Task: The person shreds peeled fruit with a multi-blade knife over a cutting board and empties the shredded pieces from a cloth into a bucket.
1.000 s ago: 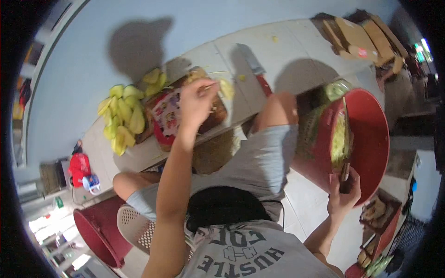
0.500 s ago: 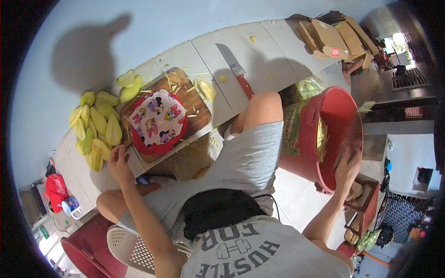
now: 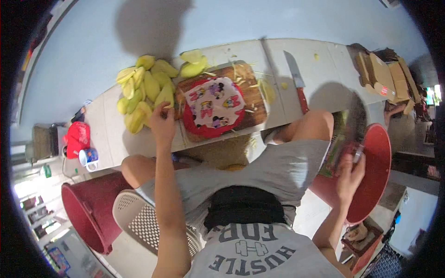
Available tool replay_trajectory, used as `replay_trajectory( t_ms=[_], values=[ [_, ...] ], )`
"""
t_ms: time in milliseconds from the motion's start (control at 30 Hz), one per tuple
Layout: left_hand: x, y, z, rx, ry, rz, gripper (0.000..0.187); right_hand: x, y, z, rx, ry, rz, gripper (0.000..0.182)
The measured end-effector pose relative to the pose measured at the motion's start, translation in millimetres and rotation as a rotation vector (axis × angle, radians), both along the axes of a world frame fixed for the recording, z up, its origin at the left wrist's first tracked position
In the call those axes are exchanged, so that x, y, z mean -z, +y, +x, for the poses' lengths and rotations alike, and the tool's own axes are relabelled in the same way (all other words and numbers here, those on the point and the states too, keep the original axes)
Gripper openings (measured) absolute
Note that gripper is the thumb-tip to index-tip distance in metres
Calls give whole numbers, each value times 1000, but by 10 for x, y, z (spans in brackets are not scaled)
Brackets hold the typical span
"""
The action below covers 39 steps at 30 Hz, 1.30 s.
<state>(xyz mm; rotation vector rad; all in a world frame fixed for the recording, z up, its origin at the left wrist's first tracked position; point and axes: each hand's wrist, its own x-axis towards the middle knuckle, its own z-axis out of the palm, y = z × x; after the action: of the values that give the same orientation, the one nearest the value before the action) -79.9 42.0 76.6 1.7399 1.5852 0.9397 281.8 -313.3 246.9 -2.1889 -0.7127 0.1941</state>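
Observation:
My left hand [image 3: 162,124] is at the lower edge of a pile of peeled, pale green fruit [image 3: 150,85]. Its fingers are bent and apart, with the tips against the lowest right piece. My right hand [image 3: 348,178] is closed around the handle of a broad, dark-bladed knife [image 3: 356,118], smeared by motion, in front of the red bin [image 3: 381,162]. In front of me, a red-rimmed cloth with cartoon figures [image 3: 217,104] lies on the wooden cutting board [image 3: 257,104], which has pale shreds scattered over it.
A second knife with a red handle [image 3: 301,99] lies on the tiled counter [image 3: 273,55]. Cardboard boxes [image 3: 382,76] stand at the far right. On the left are a blue mug [image 3: 88,157], a red cap-like item [image 3: 79,139] and another dark red bin [image 3: 88,204].
My view has swung, shifting the counter rightward in the picture. My right hand has come up from the bin's mouth with the knife. My left hand has moved up against the fruit.

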Motion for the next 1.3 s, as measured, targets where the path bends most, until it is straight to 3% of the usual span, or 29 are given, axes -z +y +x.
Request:
replay_trajectory(
  t_ms=[100,133,167,233,400,533,700,767,800,867,900,967,1000,1200,1300],
  values=[
    [40,147,30,64,104,48,30,203,520,-416,-321,108,-216,34],
    [50,189,28,56,315,234,35,324,707,-596,-438,17,-73,32],
    [66,228,15,48,527,418,39,335,871,-760,-435,163,-216,31],
    [139,368,-36,27,628,333,45,545,1135,-962,-610,201,-153,31],
    [-53,445,121,33,822,132,60,1177,1676,-1222,-721,172,-170,34],
    [-117,493,165,41,751,23,64,1427,1783,-1289,-732,133,-252,35],
    [-88,521,127,61,645,11,61,1343,1814,-1257,-736,176,-270,36],
    [-263,385,166,-50,4,-501,50,1303,1834,-1267,-739,170,-266,37],
    [-182,317,147,-38,9,-504,50,1289,1843,-1294,-749,173,-284,37],
    [41,194,95,17,-720,-691,43,1286,1853,-1340,-745,179,-301,36],
    [2,70,153,26,-713,-699,43,1288,1841,-1369,-752,191,-254,36],
    [-156,-270,447,-92,-983,-728,39,1311,1827,-1405,-748,203,-208,36],
    [-185,-394,552,-82,-980,-737,39,1349,1815,-1417,-756,203,-194,37],
    [-189,-704,820,111,-325,-509,39,1408,1787,-1328,-736,248,-178,35],
    [-268,-758,865,166,-434,-425,37,1383,1769,-1283,-741,270,-178,32]
  ],
)
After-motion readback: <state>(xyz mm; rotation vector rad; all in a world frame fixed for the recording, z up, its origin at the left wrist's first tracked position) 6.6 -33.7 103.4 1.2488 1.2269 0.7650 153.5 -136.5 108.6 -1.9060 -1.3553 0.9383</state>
